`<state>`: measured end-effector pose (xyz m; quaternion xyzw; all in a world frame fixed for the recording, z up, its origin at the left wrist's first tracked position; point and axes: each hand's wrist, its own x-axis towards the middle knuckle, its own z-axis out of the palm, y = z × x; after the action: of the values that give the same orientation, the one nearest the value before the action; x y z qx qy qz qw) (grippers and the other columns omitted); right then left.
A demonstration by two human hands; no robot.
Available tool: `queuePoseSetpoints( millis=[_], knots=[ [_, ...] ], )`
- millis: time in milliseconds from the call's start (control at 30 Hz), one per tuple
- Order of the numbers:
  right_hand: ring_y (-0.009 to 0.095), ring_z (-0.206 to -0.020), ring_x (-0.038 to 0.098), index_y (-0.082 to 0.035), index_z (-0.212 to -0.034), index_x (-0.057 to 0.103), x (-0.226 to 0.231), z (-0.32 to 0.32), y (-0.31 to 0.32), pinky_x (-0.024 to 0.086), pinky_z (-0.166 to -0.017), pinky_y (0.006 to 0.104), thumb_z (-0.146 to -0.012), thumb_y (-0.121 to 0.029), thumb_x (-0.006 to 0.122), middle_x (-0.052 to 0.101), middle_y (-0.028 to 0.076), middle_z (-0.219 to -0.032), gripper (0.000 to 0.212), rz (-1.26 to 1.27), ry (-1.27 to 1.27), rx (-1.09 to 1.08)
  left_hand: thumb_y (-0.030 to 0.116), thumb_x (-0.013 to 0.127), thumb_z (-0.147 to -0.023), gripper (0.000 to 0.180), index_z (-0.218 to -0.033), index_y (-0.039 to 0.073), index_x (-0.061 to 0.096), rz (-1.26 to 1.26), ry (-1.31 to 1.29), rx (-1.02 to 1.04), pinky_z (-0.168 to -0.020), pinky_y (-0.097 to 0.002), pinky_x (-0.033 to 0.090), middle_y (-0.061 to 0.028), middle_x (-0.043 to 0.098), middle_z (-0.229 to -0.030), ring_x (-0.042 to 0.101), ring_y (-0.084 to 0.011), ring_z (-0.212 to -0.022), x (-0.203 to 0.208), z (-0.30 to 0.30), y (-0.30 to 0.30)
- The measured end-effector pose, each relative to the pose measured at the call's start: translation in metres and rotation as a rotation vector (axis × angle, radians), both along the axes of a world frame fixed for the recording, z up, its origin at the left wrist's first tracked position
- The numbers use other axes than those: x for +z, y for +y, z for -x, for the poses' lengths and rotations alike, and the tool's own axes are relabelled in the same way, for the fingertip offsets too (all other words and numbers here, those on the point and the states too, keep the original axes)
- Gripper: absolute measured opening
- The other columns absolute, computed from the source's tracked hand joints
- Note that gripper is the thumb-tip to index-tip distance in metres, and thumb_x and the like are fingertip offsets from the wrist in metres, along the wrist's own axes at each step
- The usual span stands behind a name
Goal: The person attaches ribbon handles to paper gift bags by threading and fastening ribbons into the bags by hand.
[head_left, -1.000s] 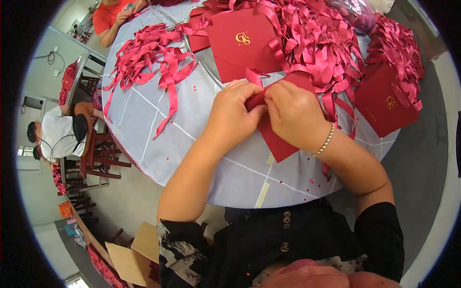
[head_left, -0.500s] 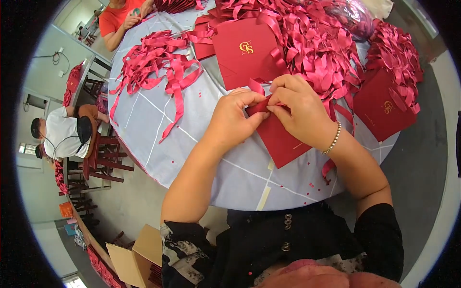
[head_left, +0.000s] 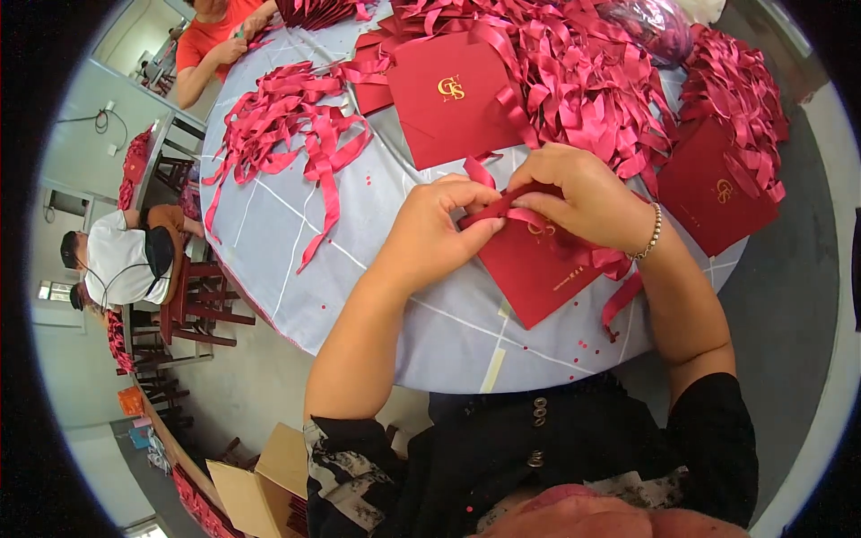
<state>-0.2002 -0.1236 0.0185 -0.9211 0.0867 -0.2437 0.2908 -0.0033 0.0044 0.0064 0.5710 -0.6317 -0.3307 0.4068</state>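
Note:
A flat red paper bag [head_left: 538, 278] with gold print lies tilted on the table in front of me. My left hand [head_left: 444, 220] pinches its upper left corner between thumb and fingers. At the bag's top edge, my right hand [head_left: 587, 197] has its thumb and fingers closed on a pink-red ribbon [head_left: 529, 216]. The ribbon runs across the bag's front and comes out below the right hand. Fingertips partly hide where ribbon and bag edge meet. Just beyond my hands lies another flat red bag [head_left: 448, 112].
Loose ribbons [head_left: 327, 166] lie to the left on the grey tablecloth [head_left: 377, 332]. Ribboned bags [head_left: 592, 99] heap at the back, with another red bag [head_left: 713, 197] at right. A person in orange [head_left: 224, 45] works across the table. An open cardboard box [head_left: 260, 489] stands lower left.
My right hand has shifted slightly right, and its wrist has turned. A ribbon now shows across the bag's front, and more of the gold print is visible. The left hand keeps its pinch.

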Motion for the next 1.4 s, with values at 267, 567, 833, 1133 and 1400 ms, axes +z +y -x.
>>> queuePoseSetpoints(
  millis=[267, 567, 833, 1133, 1400],
  knots=[
    [0.030, -0.085, 0.064, -0.002, -0.089, 0.068, 0.003, -0.001, 0.005, 0.050, -0.080, 0.0383, -0.080, -0.005, 0.071, 0.068, 0.011, -0.087, 0.010, -0.114, 0.012, 0.130, 0.001, 0.061, -0.088, 0.012, -0.099, 0.001, 0.066, -0.279, 0.162, -0.309, -0.068, -0.0269, 0.044, -0.0021, 0.058, -0.076, 0.050, -0.0064, -0.074, -0.001, -0.020, -0.002],
    [0.021, -0.081, 0.064, -0.001, -0.088, 0.069, 0.011, 0.005, -0.003, 0.050, -0.077, 0.0328, -0.081, -0.006, 0.076, 0.069, 0.008, -0.085, 0.011, -0.367, 0.099, 0.271, -0.001, 0.065, -0.083, 0.012, -0.094, 0.002, 0.068, 0.091, -0.161, -0.426, -0.084, -0.0381, 0.045, -0.0080, 0.066, -0.086, 0.060, -0.0237, -0.078, 0.006, -0.015, -0.001],
    [0.016, -0.078, 0.063, -0.001, -0.086, 0.070, 0.015, 0.010, -0.008, 0.050, -0.074, 0.0286, -0.082, -0.006, 0.077, 0.069, 0.007, -0.083, 0.010, -0.556, 0.215, 0.369, 0.006, 0.069, -0.086, 0.008, -0.093, 0.001, 0.071, 0.196, -0.503, -0.282, -0.108, -0.0461, 0.039, -0.0071, 0.071, -0.120, 0.060, -0.0296, -0.122, 0.018, -0.031, 0.009],
    [0.025, -0.079, 0.065, -0.001, -0.089, 0.070, -0.008, -0.001, 0.009, 0.050, -0.074, 0.0354, -0.079, -0.005, 0.072, 0.068, 0.011, -0.083, 0.010, -0.253, 0.103, 0.069, -0.003, 0.065, -0.083, 0.024, -0.105, 0.002, 0.071, 0.366, -0.540, 0.447, -0.077, -0.0313, 0.053, -0.0109, 0.073, -0.108, 0.068, -0.0255, -0.098, 0.005, -0.049, 0.007],
    [0.033, -0.089, 0.065, -0.004, -0.089, 0.068, -0.013, -0.016, 0.038, 0.051, -0.079, 0.0419, -0.078, -0.011, 0.075, 0.068, 0.012, -0.093, 0.014, -0.018, -0.207, -0.083, 0.008, 0.053, -0.094, 0.021, -0.106, -0.001, 0.068, 0.049, -0.165, 0.142, -0.072, -0.0376, 0.052, -0.0215, 0.070, -0.090, 0.069, -0.0351, -0.080, -0.008, 0.010, -0.003]
  ],
)
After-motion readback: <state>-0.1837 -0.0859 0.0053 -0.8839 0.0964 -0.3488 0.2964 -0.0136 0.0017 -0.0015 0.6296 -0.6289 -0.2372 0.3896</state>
